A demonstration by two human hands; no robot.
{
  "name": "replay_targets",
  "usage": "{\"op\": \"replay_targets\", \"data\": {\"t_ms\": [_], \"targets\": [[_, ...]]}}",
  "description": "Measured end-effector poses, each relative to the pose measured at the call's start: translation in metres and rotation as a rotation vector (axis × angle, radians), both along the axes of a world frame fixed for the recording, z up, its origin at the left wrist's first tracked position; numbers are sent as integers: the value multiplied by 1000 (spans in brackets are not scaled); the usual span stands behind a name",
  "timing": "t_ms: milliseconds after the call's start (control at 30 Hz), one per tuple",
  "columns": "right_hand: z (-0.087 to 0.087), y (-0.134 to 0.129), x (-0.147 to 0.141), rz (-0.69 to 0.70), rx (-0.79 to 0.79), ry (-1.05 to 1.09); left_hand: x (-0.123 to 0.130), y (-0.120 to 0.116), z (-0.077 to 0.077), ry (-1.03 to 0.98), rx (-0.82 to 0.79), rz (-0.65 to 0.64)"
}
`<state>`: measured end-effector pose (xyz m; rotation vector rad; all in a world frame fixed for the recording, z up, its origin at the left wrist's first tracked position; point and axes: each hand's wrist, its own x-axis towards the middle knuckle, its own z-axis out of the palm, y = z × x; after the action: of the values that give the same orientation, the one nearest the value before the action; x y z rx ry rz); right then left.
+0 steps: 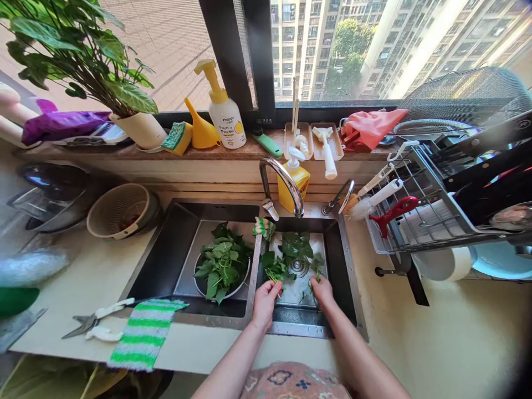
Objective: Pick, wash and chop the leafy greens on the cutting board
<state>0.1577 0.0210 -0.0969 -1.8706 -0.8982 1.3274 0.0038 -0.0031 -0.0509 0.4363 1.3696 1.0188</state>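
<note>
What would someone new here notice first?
Probably the left hand and right hand, both holding leafy green stems over the right sink basin. Next, the heap of leaves in a round bowl in the left basin. Then the big potted plant on the windowsill at upper left.

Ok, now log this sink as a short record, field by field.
Left hand: pinching a leafy bunch over the right basin
Right hand: pinching a sprig, same basin
Right basin also: more leaves
Left basin: bowl heaped with greens
Faucet: spout over right basin
Left counter: shears, striped cloth
</note>
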Motion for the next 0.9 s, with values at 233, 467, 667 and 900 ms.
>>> {"op": "replay_targets", "data": {"t_ms": [233,467,667,900], "targets": [[16,-6,-6,261,52,280,-25,7,33,-179,-188,-399],[-20,-1,-8,375,-39,91,-15,8,37,-81,-165,-548],[-27,3,17,253,-54,23,-37,4,75,2,20,-511],[8,-6,15,250,-61,341,-67,-13,73,-113,92,-247]]}}
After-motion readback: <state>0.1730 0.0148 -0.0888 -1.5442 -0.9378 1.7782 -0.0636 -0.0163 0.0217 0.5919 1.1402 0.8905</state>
